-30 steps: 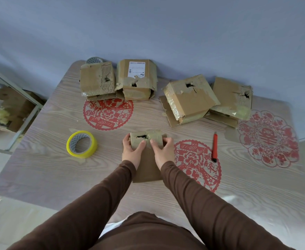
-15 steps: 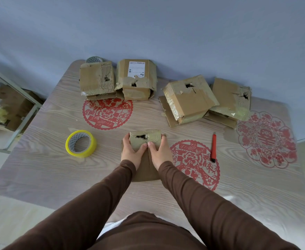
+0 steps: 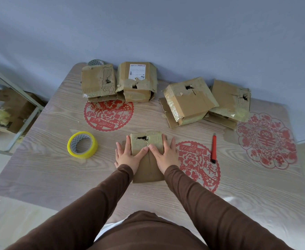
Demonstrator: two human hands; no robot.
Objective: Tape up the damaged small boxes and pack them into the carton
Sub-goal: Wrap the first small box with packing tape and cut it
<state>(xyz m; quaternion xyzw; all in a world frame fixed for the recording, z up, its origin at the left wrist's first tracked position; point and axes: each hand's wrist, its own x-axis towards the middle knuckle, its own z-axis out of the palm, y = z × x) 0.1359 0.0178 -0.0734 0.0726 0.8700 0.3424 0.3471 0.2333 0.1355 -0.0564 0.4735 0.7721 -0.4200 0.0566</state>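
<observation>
Item 1, small box (image 3: 146,159): brown corrugated card, lying near the front middle of the table (image 3: 48,177), directly before the person; a ragged hole shows in its far upper face, with a seam or tear running from it toward the near edge; placed close, probably so that both hands can work it.

Item 2, left hand (image 3: 127,154): laid flat against the box's left side, fingers straight and spread, thumb reaching over the top toward the seam; pressing, not grasping.

Item 3, right hand (image 3: 164,153): mirror position on the right side, fingers extended, thumb meeting the left thumb at the seam; the pair appear to squeeze the torn edges together so that tape can bridge them; this is a judgement.

Item 4, yellow tape roll (image 3: 82,144): flat on the table, well left of the left hand, apart from it; within reach for the sealing step.

Item 5, red utility knife (image 3: 214,148): right of the right hand, lying lengthwise, untouched; presumably kept for cutting tape.

Item 6, four damaged boxes along the far edge: ribbed box (image 3: 98,80); labelled box (image 3: 137,81); tilted box (image 3: 189,100); far-right box (image 3: 231,98); each shows a puncture; none yet repaired, so the task looks early.

Item 7, second tape roll (image 3: 95,62): grey, partly hidden behind the ribbed box.

Item 8, red paper-cut decorations (image 3: 109,115): under the table's clear cover.

Item 9, packing carton: not identifiable on the table; brown cartons (image 3: 9,109) sit on a shelf at far left, role uncertain.
</observation>
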